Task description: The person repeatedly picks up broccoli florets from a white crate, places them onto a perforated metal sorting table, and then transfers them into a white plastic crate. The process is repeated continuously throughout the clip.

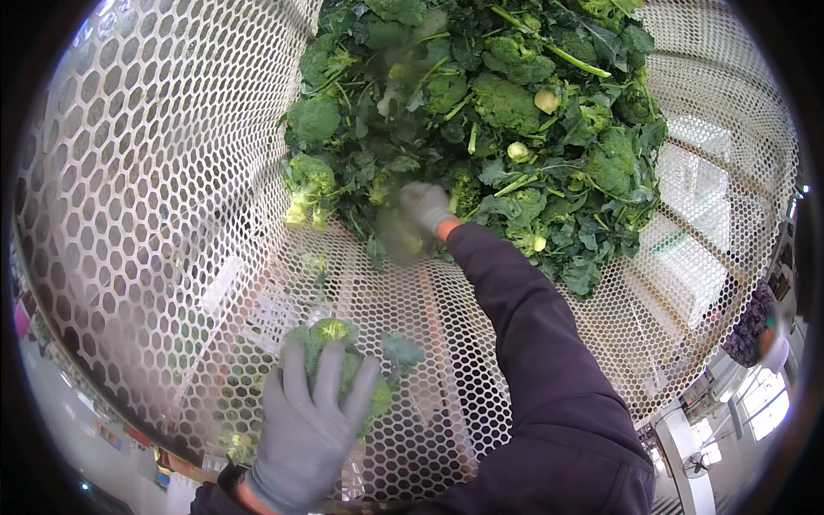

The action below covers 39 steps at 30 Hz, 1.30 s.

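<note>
A large heap of broccoli [508, 103], heads and leaves mixed, fills the far side of a white mesh cage [161, 129]. My right hand [426, 205], in a grey glove, reaches to the near edge of the heap; its fingers are blurred and curled, and whether they grip anything cannot be told. A smeared spot covers part of the view just there. Nearer to me, my left hand [312, 412], also gloved in grey, lies with spread fingers over a broccoli head [335, 331], its palm facing down. How firmly it holds the head is not visible.
A loose leaf [402, 351] lies on the mesh right of my left hand. The cage's curved wall rises at left and right, with ribs [702, 238] crossing it. Beyond the rim at right, part of another person [753, 322] in dark clothing shows.
</note>
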Each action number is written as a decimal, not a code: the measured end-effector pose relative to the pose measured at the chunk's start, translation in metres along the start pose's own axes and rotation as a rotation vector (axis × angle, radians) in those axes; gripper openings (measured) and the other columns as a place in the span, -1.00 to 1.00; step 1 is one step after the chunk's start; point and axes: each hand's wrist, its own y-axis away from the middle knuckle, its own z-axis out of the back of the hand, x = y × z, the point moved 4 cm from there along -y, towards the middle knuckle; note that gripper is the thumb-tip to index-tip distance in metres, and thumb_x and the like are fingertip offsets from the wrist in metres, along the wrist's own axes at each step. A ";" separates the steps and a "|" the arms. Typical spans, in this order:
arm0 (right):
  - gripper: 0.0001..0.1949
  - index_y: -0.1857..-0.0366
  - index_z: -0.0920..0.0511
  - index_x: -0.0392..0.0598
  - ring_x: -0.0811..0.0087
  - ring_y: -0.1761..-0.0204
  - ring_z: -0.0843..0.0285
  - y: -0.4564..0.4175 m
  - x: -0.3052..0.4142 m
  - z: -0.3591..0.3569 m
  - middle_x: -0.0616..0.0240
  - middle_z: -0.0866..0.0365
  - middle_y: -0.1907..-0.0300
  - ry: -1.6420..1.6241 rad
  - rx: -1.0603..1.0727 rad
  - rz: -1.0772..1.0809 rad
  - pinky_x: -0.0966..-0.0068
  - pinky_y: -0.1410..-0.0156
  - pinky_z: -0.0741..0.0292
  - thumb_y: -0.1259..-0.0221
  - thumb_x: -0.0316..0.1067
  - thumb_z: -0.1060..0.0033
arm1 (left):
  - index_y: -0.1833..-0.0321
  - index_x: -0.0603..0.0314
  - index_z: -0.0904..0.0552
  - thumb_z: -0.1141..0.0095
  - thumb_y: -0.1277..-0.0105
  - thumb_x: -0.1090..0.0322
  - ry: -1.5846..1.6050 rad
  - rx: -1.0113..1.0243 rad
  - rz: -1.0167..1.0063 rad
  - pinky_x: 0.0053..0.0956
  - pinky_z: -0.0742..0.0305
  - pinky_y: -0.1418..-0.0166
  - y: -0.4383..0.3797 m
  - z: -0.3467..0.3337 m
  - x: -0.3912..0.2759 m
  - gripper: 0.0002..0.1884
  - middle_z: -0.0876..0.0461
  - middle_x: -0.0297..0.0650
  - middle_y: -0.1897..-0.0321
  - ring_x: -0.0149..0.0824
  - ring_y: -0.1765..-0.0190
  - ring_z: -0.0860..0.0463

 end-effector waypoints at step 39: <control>-0.55 -0.24 -0.62 0.02 0.13 -0.16 -0.62 0.019 0.073 -0.055 0.14 -0.66 -0.08 -0.471 0.247 0.545 0.19 -0.30 -0.58 -0.40 -0.01 -0.41 | -0.41 0.00 -0.64 -0.20 -0.40 0.21 -0.058 -0.106 -0.085 0.01 -0.63 -0.08 0.008 0.000 0.006 -0.50 -0.55 -0.04 -0.26 0.22 -0.24 -0.58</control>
